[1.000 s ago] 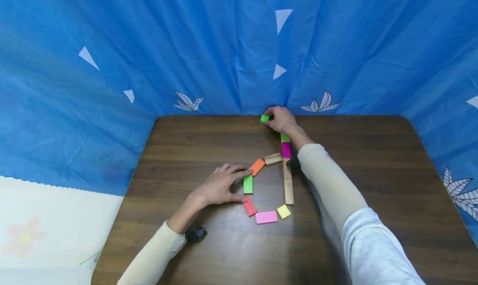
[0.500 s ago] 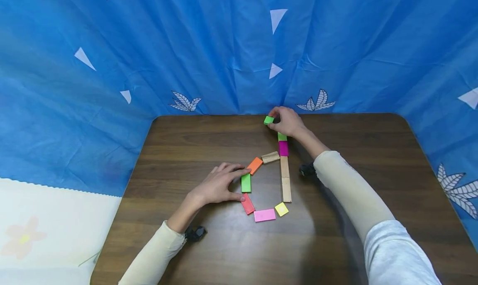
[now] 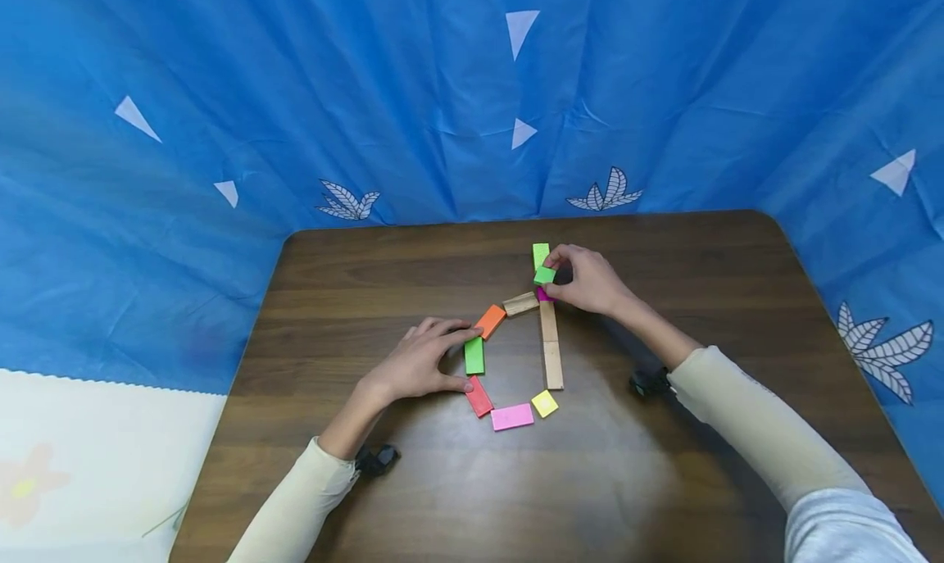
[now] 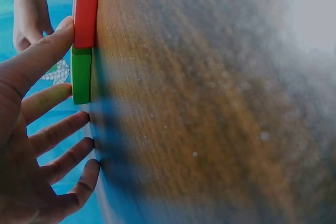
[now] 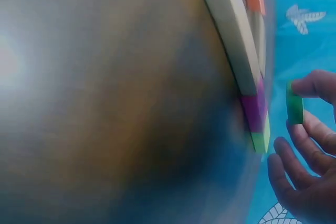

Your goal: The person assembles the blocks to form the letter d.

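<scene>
My right hand [image 3: 590, 283] pinches a small green block [image 3: 544, 275] between thumb and fingers. In the right wrist view that green block [image 5: 295, 104] hangs apart from the row, above the table. In the head view it overlaps a magenta block [image 3: 545, 295] and a light-green block [image 3: 541, 252]. My left hand [image 3: 416, 361] lies spread at the left of the block outline. Its thumb touches the red block [image 3: 479, 397], and its index fingertip is at the orange block [image 3: 490, 321]. Between them lies a longer green block [image 3: 474, 356].
Two plain wooden blocks [image 3: 549, 324] continue the straight row toward me. Another wooden block [image 3: 520, 303] slants between orange and magenta. A pink block [image 3: 512, 417] and a yellow block [image 3: 545, 403] form the near side. Blue curtain [image 3: 442, 96] borders the table [image 3: 354, 260].
My right hand has come nearer and to the right with the small green block, from the far table edge to above the row, uncovering the light-green block. My left hand stays at the red and orange blocks.
</scene>
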Demonstrator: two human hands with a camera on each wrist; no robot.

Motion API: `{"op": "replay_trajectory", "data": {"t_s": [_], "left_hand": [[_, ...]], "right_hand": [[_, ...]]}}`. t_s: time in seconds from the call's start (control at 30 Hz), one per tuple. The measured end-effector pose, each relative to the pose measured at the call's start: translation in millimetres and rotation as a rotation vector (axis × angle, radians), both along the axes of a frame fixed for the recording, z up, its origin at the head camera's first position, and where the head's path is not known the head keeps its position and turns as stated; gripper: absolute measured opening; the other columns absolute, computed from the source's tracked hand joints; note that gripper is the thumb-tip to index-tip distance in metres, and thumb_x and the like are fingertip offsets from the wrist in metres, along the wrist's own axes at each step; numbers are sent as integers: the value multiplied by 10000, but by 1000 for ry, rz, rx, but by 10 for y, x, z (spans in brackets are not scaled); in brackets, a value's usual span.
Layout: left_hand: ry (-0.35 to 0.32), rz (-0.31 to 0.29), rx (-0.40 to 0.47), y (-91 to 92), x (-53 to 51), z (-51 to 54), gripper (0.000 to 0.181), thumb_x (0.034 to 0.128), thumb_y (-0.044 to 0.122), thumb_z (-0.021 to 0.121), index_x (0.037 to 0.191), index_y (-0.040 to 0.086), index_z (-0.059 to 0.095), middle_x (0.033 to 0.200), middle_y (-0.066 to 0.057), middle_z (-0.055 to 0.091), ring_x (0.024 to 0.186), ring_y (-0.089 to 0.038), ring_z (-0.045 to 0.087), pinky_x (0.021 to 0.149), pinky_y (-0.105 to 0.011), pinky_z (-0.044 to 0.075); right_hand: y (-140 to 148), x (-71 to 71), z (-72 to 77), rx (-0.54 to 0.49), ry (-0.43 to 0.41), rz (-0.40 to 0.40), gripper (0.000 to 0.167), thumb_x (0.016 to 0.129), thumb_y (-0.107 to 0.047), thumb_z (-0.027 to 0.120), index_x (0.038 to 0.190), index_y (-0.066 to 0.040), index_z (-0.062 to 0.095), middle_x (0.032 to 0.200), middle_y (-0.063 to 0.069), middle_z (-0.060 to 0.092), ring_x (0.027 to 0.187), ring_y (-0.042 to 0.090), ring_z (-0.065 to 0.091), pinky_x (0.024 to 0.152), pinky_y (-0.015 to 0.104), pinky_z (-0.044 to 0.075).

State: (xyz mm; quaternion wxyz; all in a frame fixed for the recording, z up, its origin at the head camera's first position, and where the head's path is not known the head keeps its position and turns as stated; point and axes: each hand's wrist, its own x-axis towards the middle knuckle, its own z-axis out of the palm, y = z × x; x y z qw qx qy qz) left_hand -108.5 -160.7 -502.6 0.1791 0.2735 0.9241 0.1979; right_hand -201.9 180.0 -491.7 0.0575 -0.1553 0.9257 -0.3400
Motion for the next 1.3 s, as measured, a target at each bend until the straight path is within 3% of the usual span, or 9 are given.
{"op": "replay_trajectory", "data": {"t_s": [0.2,0.47,0.8,0.97,1.3], "left_hand": [[-4,4,-17,8,-9,3,863,872,561,861,1623,379,476,1685,-15,465,1524,-292,407,1243,-657,346],[-10,1,-4,2,-3,2,870,873,543,867,1628,378,467,1687,-27,463,1527,-301,401,1244,-675,335],[-7,1,-15,24,-16,4,889,862,545,876,1631,377,463,1685,-36,469,1510,-306,416,1236,-657,352],[-10,-1,-9,37,-11,3,884,861,539,877,1628,369,471,1679,-46,477,1503,-312,424,1225,-654,365],[-6,2,-31,29,-30,1,884,866,556,866,1632,390,457,1682,-30,473,1517,-310,414,1245,-665,347]], "right_hand": [[151,401,1,-13,-21,1,354,887,-181,841,1192,-92,684,1165,112,710,1050,291,648,909,431,519],[361,908,17,-11,-45,23,326,870,-127,860,1155,-118,701,1124,71,728,1024,284,669,934,506,595],[397,1554,-82,90,34,76,312,793,-154,872,1047,-237,711,1017,-117,688,997,173,610,887,415,522],[347,1698,-197,140,63,98,363,737,-186,896,1041,-264,713,1027,-153,676,1003,115,602,907,409,533],[249,1743,-221,137,55,109,350,753,-234,927,1050,-254,744,1099,-116,730,1093,157,630,979,484,556]]}}
